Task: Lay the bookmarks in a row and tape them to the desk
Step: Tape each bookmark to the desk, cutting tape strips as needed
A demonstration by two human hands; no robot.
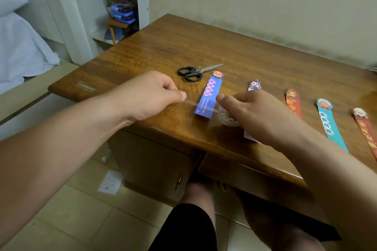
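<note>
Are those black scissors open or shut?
Shut. The scissors lie flat on the desk, blades together in one point, untouched by either hand.

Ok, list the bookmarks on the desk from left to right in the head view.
Blue bookmark → white bookmark, mostly hidden by the right hand → red bookmark → teal bookmark → dark red bookmark at the frame's edge.

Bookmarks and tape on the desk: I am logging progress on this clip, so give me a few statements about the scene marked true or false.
1. A strip of clear tape stretches across the blue bookmark. True.
2. The scissors are held in the left hand. False: they lie on the desk, beyond the bookmarks.
3. The right hand holds the tape roll. True.
4. All the bookmarks lie stacked in one pile. False: they are spread side by side.
</note>
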